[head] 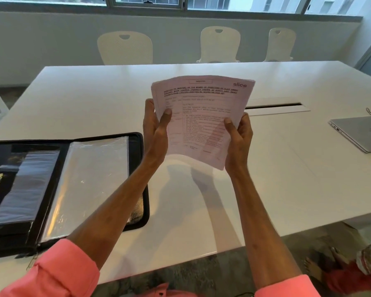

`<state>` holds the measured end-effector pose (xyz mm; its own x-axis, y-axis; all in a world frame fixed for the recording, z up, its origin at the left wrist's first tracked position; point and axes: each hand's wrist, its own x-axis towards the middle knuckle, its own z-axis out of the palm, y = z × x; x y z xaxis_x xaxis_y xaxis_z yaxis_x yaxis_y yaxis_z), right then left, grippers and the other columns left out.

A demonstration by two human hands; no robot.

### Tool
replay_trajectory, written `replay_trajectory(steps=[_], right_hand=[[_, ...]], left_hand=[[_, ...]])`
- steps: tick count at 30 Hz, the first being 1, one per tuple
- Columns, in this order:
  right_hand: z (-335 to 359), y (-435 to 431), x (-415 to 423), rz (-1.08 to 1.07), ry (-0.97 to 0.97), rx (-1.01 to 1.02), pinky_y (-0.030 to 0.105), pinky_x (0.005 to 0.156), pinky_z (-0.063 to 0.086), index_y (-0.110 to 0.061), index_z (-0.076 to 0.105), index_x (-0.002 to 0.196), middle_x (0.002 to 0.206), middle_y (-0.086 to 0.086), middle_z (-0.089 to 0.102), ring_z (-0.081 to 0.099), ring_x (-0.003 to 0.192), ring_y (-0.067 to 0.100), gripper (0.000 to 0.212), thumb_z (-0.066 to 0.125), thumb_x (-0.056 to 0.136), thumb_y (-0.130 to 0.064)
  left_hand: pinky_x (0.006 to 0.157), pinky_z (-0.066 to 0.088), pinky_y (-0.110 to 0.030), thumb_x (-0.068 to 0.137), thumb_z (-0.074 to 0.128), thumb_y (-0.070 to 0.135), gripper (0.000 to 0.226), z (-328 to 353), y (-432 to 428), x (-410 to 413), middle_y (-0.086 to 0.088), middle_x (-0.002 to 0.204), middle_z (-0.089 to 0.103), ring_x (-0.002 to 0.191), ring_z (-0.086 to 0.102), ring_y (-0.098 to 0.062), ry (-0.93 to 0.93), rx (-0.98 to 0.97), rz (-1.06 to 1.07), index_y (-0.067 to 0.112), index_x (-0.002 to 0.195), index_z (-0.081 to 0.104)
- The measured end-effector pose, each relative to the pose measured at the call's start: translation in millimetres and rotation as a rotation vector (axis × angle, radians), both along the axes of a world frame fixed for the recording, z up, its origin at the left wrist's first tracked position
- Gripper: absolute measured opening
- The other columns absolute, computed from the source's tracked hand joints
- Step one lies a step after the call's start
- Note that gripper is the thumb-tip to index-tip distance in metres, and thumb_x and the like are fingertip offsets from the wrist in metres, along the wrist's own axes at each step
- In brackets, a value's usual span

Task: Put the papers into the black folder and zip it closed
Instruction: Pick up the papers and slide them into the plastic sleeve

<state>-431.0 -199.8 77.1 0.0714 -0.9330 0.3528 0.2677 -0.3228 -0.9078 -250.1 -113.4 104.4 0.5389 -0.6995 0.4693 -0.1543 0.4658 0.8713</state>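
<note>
Black folder (pixel 135 151): lies opened flat on the white counter (pixel 266 179), to the left of and below the left grip (pixel 156 127). The left forearm crosses over its right edge. Both halves are spread apart, so the zip is undone.

- Half farther from the left grip: dark pocket holding a pale sheet (pixel 24 185) behind glossy film.
- Half nearer the left grip: clear plastic sleeve (pixel 90 179), reflecting light.

Left grip: raised above the counter. Its thumb presses on the front of the papers (pixel 204 116) at their left edge, and its fingers curl round behind them.

Papers: a stack of pale pink printed sheets, held upright between the two grips and off the counter. The stack is slightly bowed, with the printed side facing the camera. The word "slice" is printed at the upper right corner, above the right grip (pixel 239 138). The folder holds none of this stack.

Right grip: the thumb lies on the front of the stack at its right edge, the fingers wrap behind, and the sheets are pinched between them. Both forearms are bare, with pink sleeves (pixel 66 271) at the elbows.

Just beyond the right grip, a narrow cable slot (pixel 274 106) is set into the counter. Farther to the right of that grip, a closed silver laptop (pixel 360 131) lies flat on the counter, well apart from the papers. Three white chairs (pixel 220 43) stand at the far side of the counter, beyond both grips.
</note>
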Motion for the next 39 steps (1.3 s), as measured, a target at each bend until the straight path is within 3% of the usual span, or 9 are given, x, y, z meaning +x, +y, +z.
replay_trajectory(steps=[5, 8, 10, 15, 18, 23, 30, 36, 39], right_hand=[[-37.7, 7.0, 1.1, 0.007, -0.008, 0.067, 0.04, 0.08, 0.061, -0.013, 0.063, 0.115, 0.104, 0.001, 0.072, 0.07, 0.095, 0.023, 0.019, 0.067, 0.097, -0.015], [-66.9, 18.0, 2.6, 0.01, 0.03, 0.162, 0.034, 0.085, 0.063, -0.014, 0.069, 0.124, 0.111, -0.001, 0.077, 0.073, 0.102, 0.016, 0.032, 0.069, 0.093, -0.013], [-76.1, 20.0, 4.6, 0.015, 0.053, 0.205, 0.041, 0.089, 0.065, -0.015, 0.072, 0.124, 0.111, -0.002, 0.079, 0.074, 0.104, 0.018, 0.032, 0.069, 0.092, -0.01], [-69.0, 15.2, 9.9, 0.003, 0.072, 0.258, 0.043, 0.087, 0.063, -0.022, 0.077, 0.107, 0.101, -0.011, 0.081, 0.074, 0.093, 0.011, 0.024, 0.068, 0.088, -0.011], [-60.0, 14.2, 15.6, 0.024, 0.058, 0.261, 0.044, 0.086, 0.065, -0.022, 0.077, 0.103, 0.099, -0.01, 0.081, 0.073, 0.091, 0.016, 0.024, 0.068, 0.084, -0.011], [-41.6, 1.3, 31.4, 0.187, 0.144, 0.226, 0.03, 0.079, 0.065, -0.015, 0.08, 0.113, 0.106, -0.003, 0.085, 0.081, 0.094, 0.016, 0.029, 0.068, 0.089, -0.005], [-16.5, -4.9, 88.8, 0.547, 0.341, 0.248, 0.045, 0.084, 0.069, -0.026, 0.083, 0.122, 0.119, 0.004, 0.084, 0.083, 0.103, 0.03, 0.029, 0.073, 0.101, -0.043], [-14.9, 6.3, 163.6, 0.672, 0.44, 0.232, 0.053, 0.091, 0.067, -0.016, 0.078, 0.13, 0.12, 0.006, 0.084, 0.082, 0.107, 0.033, 0.032, 0.074, 0.103, -0.033], [-17.6, 13.6, 197.8, 0.711, 0.471, 0.243, 0.054, 0.092, 0.067, -0.014, 0.077, 0.131, 0.12, 0.006, 0.084, 0.082, 0.108, 0.033, 0.033, 0.074, 0.103, -0.031]], left_hand=[[0.089, 0.067, -0.057, 0.107, 0.053, 0.019, 0.024, -27.8, 10.7, -9.3, -0.01, 0.122, 0.068, 0.111, 0.072, -0.037, -0.024, 0.083, -0.012, 0.026, 0.129, 0.055], [0.094, 0.066, -0.054, 0.106, 0.054, 0.021, 0.04, -51.1, 15.4, -15.0, -0.015, 0.131, 0.069, 0.119, 0.071, -0.037, 0.019, 0.173, -0.03, 0.011, 0.145, 0.057], [0.093, 0.067, -0.05, 0.108, 0.054, 0.025, 0.046, -56.1, 14.5, -16.9, -0.013, 0.132, 0.07, 0.12, 0.071, -0.035, 0.004, 0.217, -0.023, 0.009, 0.151, 0.054], [0.092, 0.068, -0.053, 0.116, 0.05, 0.019, 0.035, -54.2, 4.5, -11.0, -0.011, 0.132, 0.071, 0.118, 0.074, -0.032, -0.012, 0.245, -0.024, 0.011, 0.15, 0.056], [0.091, 0.068, -0.052, 0.117, 0.049, 0.02, 0.032, -46.4, 1.7, -1.9, -0.01, 0.13, 0.073, 0.114, 0.076, -0.03, -0.026, 0.252, 0.01, 0.011, 0.147, 0.057], [0.092, 0.068, -0.051, 0.116, 0.048, 0.018, 0.029, -32.2, 12.5, 35.9, -0.007, 0.127, 0.076, 0.11, 0.078, -0.026, -0.02, 0.318, 0.089, 0.013, 0.141, 0.063], [0.088, 0.066, -0.048, 0.107, 0.052, 0.023, 0.028, -30.1, 55.0, 119.0, -0.001, 0.113, 0.084, 0.1, 0.082, -0.025, 0.017, 0.455, 0.093, 0.028, 0.126, 0.072], [0.074, 0.066, -0.027, 0.108, 0.053, 0.013, 0.03, -32.5, 83.3, 194.8, 0.003, 0.108, 0.085, 0.094, 0.083, -0.018, 0.093, 0.521, 0.089, 0.025, 0.124, 0.075], [0.079, 0.066, -0.035, 0.107, 0.053, 0.014, 0.029, -35.8, 94.1, 226.7, 0.002, 0.107, 0.085, 0.094, 0.084, -0.02, 0.112, 0.551, 0.103, 0.023, 0.124, 0.075]])
